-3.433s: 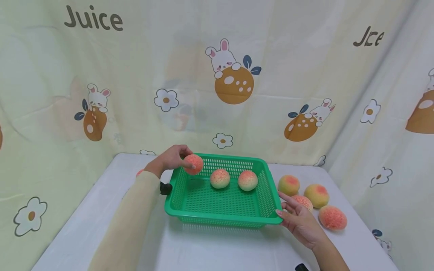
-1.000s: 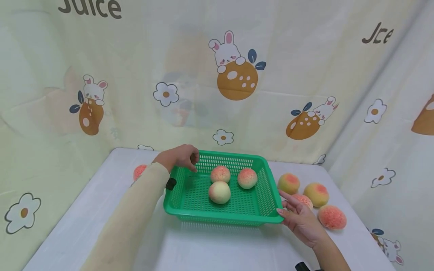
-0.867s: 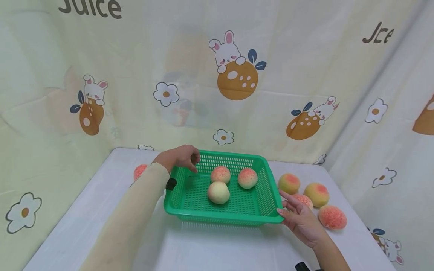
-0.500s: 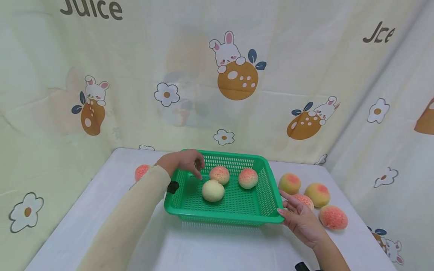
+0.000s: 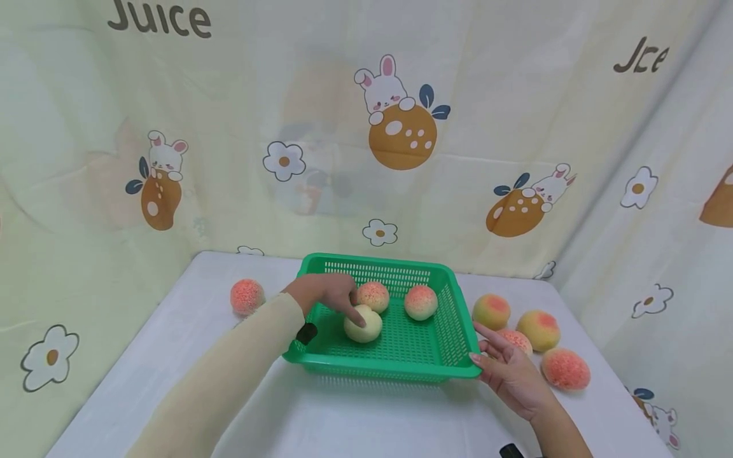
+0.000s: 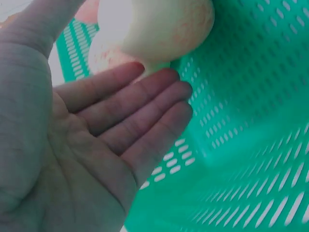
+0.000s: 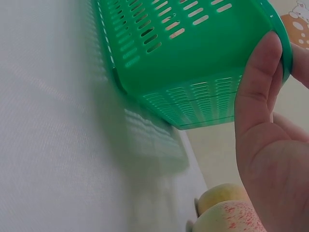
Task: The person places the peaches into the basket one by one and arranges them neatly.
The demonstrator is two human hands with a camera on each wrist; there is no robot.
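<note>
My left hand [image 5: 332, 291] reaches over the left side of the green plastic basket [image 5: 395, 370]. Its thumb lies on a pale peach [image 5: 369, 329]; in the left wrist view the fingers [image 6: 140, 118] are nearly straight, close to that peach [image 6: 164, 26]. Two pink-topped peaches, a middle one [image 5: 374, 296] and a right one [image 5: 420, 302], also sit in the basket. With thumb and fingers, my right hand [image 5: 512, 375] pinches the basket's rim at the front right corner; the right wrist view shows the thumb [image 7: 263, 72] against the wall.
Left of the basket lies a pink peach [image 5: 247, 297] on the white table [image 5: 378, 420]. Several peaches stand on the right, including a yellow one [image 5: 538, 330] and a large pink one [image 5: 565, 369]. A patterned curtain [image 5: 321, 95] hangs behind.
Earlier the left hand let a peach go into the basket. That peach rolled left, showing its pale side; the left hand has since moved right and down onto it. The right hand keeps its place.
</note>
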